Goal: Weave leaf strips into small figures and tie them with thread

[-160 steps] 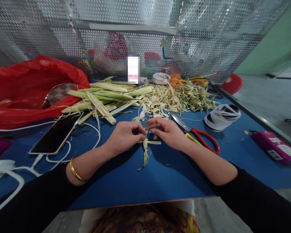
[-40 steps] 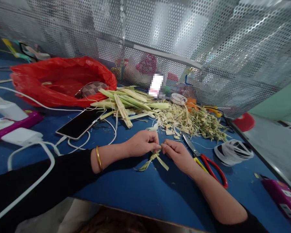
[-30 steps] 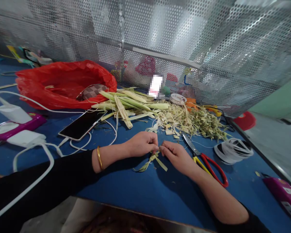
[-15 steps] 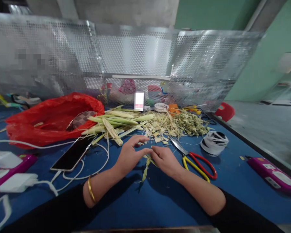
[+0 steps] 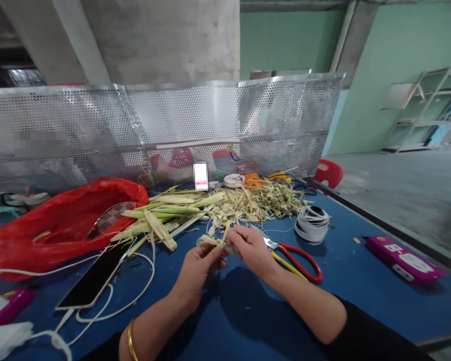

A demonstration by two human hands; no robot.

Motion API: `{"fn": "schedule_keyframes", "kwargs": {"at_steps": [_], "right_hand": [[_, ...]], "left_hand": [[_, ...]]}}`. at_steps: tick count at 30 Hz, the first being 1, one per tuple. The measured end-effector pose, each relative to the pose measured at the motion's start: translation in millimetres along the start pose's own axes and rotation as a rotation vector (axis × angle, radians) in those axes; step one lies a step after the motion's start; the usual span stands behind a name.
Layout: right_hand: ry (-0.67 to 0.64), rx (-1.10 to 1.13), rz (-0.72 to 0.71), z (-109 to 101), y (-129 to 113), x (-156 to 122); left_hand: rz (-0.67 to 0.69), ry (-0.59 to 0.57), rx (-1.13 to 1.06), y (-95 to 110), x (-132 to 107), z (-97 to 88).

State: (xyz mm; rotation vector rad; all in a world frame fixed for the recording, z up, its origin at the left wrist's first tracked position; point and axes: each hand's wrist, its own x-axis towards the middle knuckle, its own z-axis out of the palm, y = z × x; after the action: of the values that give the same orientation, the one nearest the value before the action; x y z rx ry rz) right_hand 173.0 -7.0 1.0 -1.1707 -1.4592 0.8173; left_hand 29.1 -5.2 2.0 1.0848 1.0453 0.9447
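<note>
A pale strip of corn husk (image 5: 212, 241) is bent into a small curl between my two hands, a little above the blue table. My left hand (image 5: 196, 271) pinches its lower side between thumb and fingers. On the other side, my right hand (image 5: 252, 250) grips the husk end with thumb and forefinger, the remaining fingers curled in. Behind them lie long green-yellow husks (image 5: 173, 208) and a heap of shredded husk pieces (image 5: 238, 205). Scissors (image 5: 298, 258) with one red and one yellow handle rest just right of my right hand, their blades partly hidden.
A spool of white twine (image 5: 312, 225) stands beyond the scissors. At left are a red plastic bag (image 5: 56, 205), a phone (image 5: 95, 278) and white cables. A purple power strip (image 5: 404, 260) lies at right. A perforated metal screen (image 5: 195, 115) closes off the back.
The view has tilted up and shifted right. My left fingers, spread before, have closed on the husk. The husk's dangling end is now folded up into a curl between my hands.
</note>
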Motion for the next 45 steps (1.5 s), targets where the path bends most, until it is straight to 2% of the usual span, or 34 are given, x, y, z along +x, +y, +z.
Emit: {"fn": "schedule_keyframes", "kwargs": {"at_steps": [3, 5, 7, 9, 11, 13, 14, 16, 21, 30, 40, 43, 45], "right_hand": [[-0.005, 0.211, 0.095, -3.2, -0.4, 4.2], [0.104, 0.325, 0.178, -7.6, 2.4, 8.5], [0.272, 0.321, 0.221, -13.3, 6.3, 12.3], [0.358, 0.188, 0.156, -18.3, 8.5, 13.5], [0.280, 0.010, -0.013, -20.2, 6.8, 10.7], [0.117, -0.142, -0.197, -18.1, 2.3, 4.3], [0.051, -0.196, -0.260, -16.0, -0.1, 0.6], [0.000, -0.267, -0.320, -11.3, -3.0, -6.2], [0.034, -0.317, -0.313, -5.5, 1.1, -11.5], [0.021, -0.240, -0.248, -4.9, -2.0, -11.9], [0.024, -0.345, -0.260, -0.8, 1.1, -13.2], [-0.048, -0.447, -0.290, -7.6, -3.0, -8.3], [-0.120, -0.659, -0.283, -19.4, -7.5, -4.0]], "left_hand": [[-0.062, -0.038, -0.050, 0.0, 0.8, -5.5], [-0.106, -0.047, -0.100, 1.7, 0.6, -7.4], [-0.152, -0.025, -0.174, 5.0, -0.2, -7.7], [-0.189, 0.002, -0.242, 8.8, -1.2, -7.7], [-0.188, 0.003, -0.281, 10.8, -1.7, -8.2], [-0.159, -0.019, -0.289, 9.6, -1.4, -9.4], [-0.142, -0.035, -0.283, 8.0, -1.0, -10.0], [-0.121, -0.063, -0.258, 4.1, 0.1, -10.9], [-0.105, -0.075, -0.203, 1.1, 0.0, -9.1], [-0.077, -0.068, -0.228, 6.3, -3.4, -4.8], [-0.017, -0.036, -0.102, 4.0, -2.0, -5.8], [0.028, -0.001, -0.086, 4.0, 0.0, -6.8], [0.041, 0.017, -0.086, 3.8, 3.3, -8.8]]}}
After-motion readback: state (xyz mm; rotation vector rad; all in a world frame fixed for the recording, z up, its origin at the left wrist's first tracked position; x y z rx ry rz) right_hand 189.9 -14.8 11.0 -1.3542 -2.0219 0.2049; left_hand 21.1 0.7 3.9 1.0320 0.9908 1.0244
